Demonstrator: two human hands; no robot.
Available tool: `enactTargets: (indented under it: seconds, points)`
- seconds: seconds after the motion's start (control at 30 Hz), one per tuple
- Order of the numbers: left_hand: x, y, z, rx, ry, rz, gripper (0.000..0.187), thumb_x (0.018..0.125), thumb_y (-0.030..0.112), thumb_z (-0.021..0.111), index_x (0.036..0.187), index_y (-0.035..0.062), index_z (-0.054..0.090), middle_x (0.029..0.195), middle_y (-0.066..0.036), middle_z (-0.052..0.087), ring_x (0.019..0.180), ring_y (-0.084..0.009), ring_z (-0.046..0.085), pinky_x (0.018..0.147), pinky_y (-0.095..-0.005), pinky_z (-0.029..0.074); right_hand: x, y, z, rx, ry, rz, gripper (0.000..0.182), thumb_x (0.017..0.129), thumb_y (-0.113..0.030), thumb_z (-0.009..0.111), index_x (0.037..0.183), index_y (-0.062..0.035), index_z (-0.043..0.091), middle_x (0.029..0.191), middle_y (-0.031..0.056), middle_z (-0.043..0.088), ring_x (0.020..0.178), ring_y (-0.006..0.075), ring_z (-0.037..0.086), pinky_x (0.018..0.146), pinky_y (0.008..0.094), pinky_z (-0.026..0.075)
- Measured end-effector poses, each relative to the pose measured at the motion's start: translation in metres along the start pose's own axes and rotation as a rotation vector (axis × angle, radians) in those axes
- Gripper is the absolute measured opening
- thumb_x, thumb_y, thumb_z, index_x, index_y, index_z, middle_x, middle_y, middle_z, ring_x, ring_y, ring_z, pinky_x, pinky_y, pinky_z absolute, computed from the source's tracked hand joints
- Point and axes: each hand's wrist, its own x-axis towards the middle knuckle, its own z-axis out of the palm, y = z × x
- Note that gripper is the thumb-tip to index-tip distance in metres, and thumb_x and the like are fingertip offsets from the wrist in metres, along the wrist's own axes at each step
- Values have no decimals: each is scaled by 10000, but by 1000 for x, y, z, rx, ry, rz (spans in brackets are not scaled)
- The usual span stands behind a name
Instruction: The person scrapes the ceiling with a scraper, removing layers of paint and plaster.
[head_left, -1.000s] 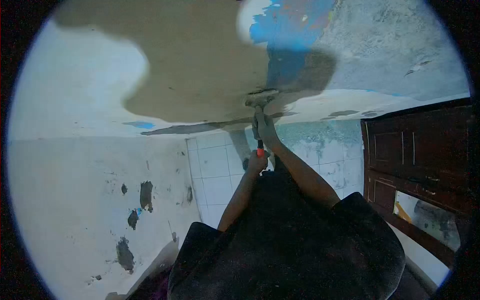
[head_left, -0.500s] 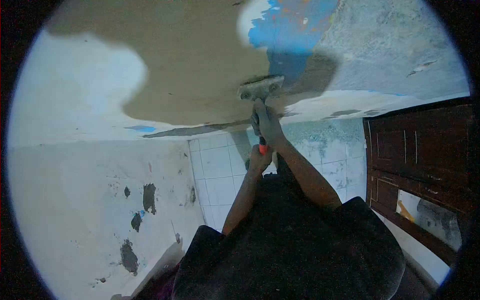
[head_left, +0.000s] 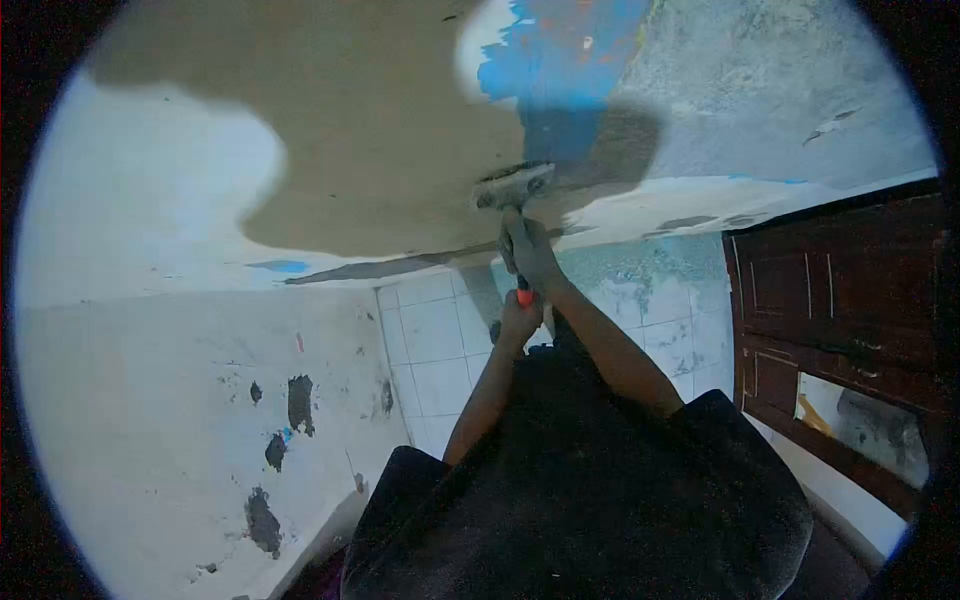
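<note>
A wall scraper (head_left: 512, 188) with a wide, dusty metal head has its blade at the wall (head_left: 400, 150), near the lower end of a blue paint patch (head_left: 565, 110). My right hand (head_left: 530, 250) is wrapped round the handle just below the head. Lower down, my left hand (head_left: 519, 320) is closed round the butt of the same handle, where a red-orange end (head_left: 525, 297) shows between the two hands. Around the blade the wall is bare grey-brown, bordered by white paint on the left. Parts of the fingers are hidden behind the handle.
White floor tiles (head_left: 435, 330), dusty in places, lie below. To the left is a white wall (head_left: 170, 400) with several chipped grey spots. On the right stands a dark brown wooden cabinet or door (head_left: 840, 300), with a pale panel (head_left: 870, 430) in it.
The scraper head has shifted slightly down and left in view, and its tilt has changed. The whole view has moved a little. Both hands keep their hold on the handle.
</note>
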Motion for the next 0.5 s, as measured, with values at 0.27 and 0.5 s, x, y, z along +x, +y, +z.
enactTargets:
  seconds: [0.27,0.5]
  points:
    - [-16,-36,2,-48,87,-133,185,775,187,636,747,33,537,542,-19,500,444,-118,482,395,-290,367,-9,43,-12,69,81,217,484,914,-509,413,618,-127,391,458,-28,333,324,78,292,323,241,227]
    - [-15,-25,-4,74,100,-146,232,767,222,643,713,24,536,550,-41,518,460,-132,514,414,-308,384,-10,33,-5,101,90,209,467,916,-513,404,636,-138,400,470,-42,329,342,62,292,327,227,232]
